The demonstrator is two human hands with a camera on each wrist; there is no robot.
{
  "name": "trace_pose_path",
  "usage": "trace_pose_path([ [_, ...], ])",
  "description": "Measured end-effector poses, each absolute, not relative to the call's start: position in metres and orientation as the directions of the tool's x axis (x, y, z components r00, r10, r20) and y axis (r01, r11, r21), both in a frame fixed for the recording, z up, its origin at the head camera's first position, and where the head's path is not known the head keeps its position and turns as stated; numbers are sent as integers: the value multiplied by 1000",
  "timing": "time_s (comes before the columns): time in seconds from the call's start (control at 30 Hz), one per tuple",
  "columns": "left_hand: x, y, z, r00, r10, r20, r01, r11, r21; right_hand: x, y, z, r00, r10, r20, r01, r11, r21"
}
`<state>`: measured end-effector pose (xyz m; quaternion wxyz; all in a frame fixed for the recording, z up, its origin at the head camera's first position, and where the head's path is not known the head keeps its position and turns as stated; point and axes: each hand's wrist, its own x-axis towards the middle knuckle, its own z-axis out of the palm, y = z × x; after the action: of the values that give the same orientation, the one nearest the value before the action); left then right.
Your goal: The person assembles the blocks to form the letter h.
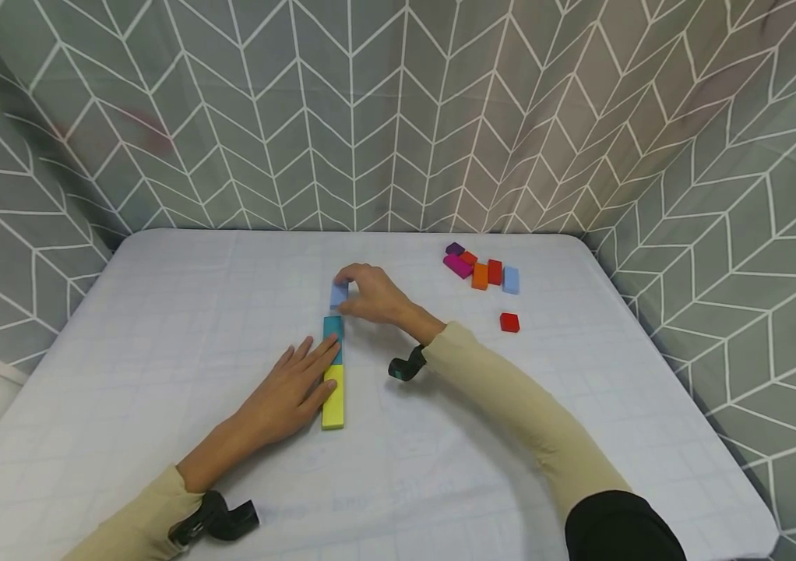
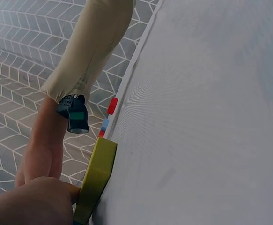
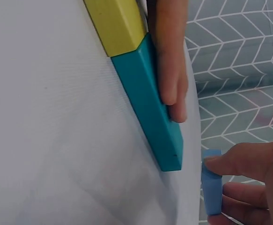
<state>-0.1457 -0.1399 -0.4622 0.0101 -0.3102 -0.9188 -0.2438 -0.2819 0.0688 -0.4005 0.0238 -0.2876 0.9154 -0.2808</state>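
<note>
A yellow block and a teal block lie end to end in a line on the table. My left hand rests on them from the left, its fingers spread and fairly straight across the teal block and its thumb on the yellow one. Beyond the teal block's far end, my right hand pinches a light blue block between thumb and fingers. In the right wrist view a gap shows between this light blue block and the end of the teal block.
At the back right of the white-covered table sits a cluster of small blocks, among them a magenta block, an orange block and another light blue block. A red block lies nearer. Patterned curtains hang around the table.
</note>
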Motion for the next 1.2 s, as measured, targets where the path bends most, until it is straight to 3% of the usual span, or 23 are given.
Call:
trace_pose_path([
  [0.33, -143, -141, -461, -805, 563, 186, 580, 682, 446, -285, 62, -410, -803, -586, 106, -549, 660, -513],
  [1.2, -146, -140, -461, -811, 564, 157, 566, 688, 454, -290, 61, -415, -811, -585, -1, -490, 679, -546],
])
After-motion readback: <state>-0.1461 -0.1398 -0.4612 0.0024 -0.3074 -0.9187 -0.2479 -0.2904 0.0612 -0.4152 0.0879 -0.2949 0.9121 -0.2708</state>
